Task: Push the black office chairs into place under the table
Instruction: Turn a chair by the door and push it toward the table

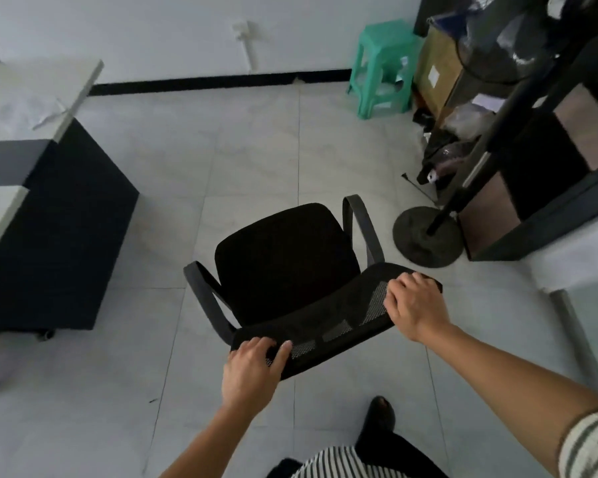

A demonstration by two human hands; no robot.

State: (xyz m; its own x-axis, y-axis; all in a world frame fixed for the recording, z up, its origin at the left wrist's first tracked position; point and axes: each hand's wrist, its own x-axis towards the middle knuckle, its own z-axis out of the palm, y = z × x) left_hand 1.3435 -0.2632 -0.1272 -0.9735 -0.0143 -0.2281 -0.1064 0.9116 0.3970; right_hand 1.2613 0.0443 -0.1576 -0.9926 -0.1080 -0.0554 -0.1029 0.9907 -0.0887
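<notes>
Left hand [252, 367] grips the top edge of the backrest [335, 326] of the black office chair [287, 260] at its left end, fingers curled over the mesh. Right hand [416, 305] clamps the same edge at the right end, fingers wrapped over the rim. Both arms reach out from a person standing directly behind the chair. A striped sleeve [591, 443] shows on the right arm, and a dark shoe [380, 414] stands on the tiled floor [221, 150] just behind the chair.

Chair position: upright on open floor, seat facing away from the person toward the far wall, with an armrest [204, 288] on each side of the seat. It is not under a desk. The white-topped desk [25, 98], with a dark side panel, stands to the left of the chair and well apart from it, with tiles showing between.

To the right of the chair, near its right armrest, a round dark stand base [425, 236] rests on the floor, with a dark shelving unit [546, 188] beyond it. A green plastic stool [382, 69] sits by the wall, ahead of the chair and to its right. The chair's wheels are hidden beneath the seat.
</notes>
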